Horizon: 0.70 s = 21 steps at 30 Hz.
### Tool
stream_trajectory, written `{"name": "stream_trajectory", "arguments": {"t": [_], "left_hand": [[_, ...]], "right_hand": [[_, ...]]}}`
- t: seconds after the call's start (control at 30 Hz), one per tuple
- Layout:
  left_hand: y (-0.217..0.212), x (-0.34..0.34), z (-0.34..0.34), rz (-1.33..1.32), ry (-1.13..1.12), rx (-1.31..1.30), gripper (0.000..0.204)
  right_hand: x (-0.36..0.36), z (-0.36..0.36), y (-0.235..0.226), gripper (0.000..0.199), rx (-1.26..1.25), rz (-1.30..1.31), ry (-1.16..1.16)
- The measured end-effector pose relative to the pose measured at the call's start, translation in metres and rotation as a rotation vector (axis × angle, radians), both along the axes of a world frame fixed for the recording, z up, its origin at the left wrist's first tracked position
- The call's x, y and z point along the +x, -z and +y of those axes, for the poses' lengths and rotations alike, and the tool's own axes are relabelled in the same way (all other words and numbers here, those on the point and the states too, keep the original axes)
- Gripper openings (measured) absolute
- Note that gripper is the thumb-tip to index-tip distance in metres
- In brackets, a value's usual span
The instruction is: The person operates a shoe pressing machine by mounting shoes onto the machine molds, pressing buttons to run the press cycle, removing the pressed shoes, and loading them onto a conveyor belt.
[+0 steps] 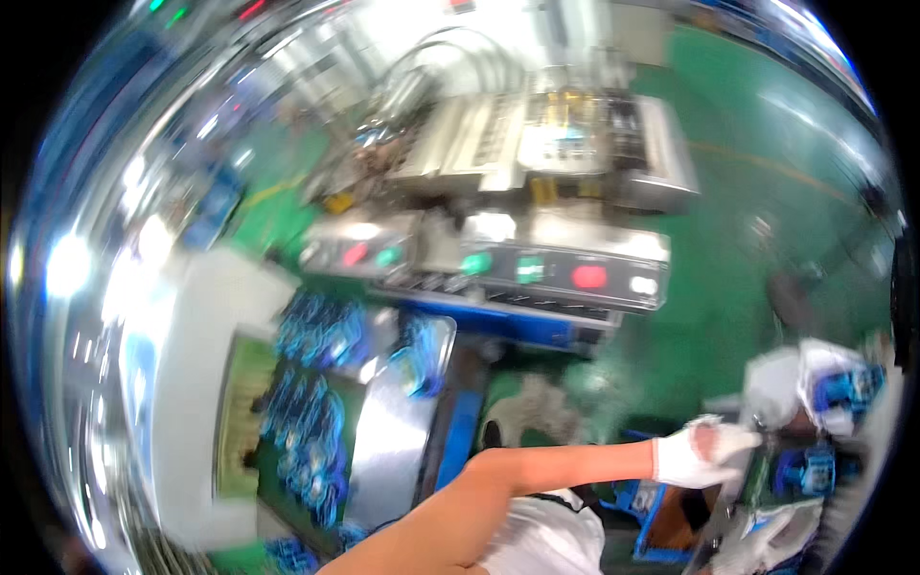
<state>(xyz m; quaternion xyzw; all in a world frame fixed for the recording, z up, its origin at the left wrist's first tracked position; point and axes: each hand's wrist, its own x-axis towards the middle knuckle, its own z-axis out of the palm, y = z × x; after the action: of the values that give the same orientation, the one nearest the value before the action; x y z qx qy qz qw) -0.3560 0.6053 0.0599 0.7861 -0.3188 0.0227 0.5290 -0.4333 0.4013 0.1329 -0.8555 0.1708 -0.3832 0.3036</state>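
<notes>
My left arm crosses from the lower edge toward the right. My left hand, in a white glove, is at the lower right, beside the edge of a grey surface. Its fingers point right, apart from the thumb, and nothing shows between them, though motion blurs them. Beyond the fingertips lie a blue part and another blue piece in white wrapping. A blue bin with a brown inside sits below the hand. My right hand is not in view.
A machine stands ahead, with a control panel of red and green buttons. Many blue parts lie at the left, next to a metal plate and a pale housing. The floor is green.
</notes>
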Motion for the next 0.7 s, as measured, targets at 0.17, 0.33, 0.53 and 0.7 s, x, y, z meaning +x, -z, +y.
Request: {"name": "stream_trajectory", "arguments": {"t": [0.17,0.33,0.53,0.7], "left_hand": [[0.063,-0.200,0.313,0.553,-1.077,0.268,0.035],[0.080,-0.552,0.426,0.759,-2.427,0.485,0.029],[0.132,-0.688,0.388,1.085,-2.655,0.238,0.100],[0.200,-0.734,0.429,0.906,-2.749,0.428,0.029]], "right_hand": [[0.045,0.199,0.128,0.063,0.908,0.786,-0.959],[0.032,0.329,0.174,0.060,0.432,1.034,-1.362],[0.004,0.405,0.212,0.061,0.108,1.221,-1.348],[-0.053,0.486,0.174,0.063,-0.243,1.462,-1.330]]}}
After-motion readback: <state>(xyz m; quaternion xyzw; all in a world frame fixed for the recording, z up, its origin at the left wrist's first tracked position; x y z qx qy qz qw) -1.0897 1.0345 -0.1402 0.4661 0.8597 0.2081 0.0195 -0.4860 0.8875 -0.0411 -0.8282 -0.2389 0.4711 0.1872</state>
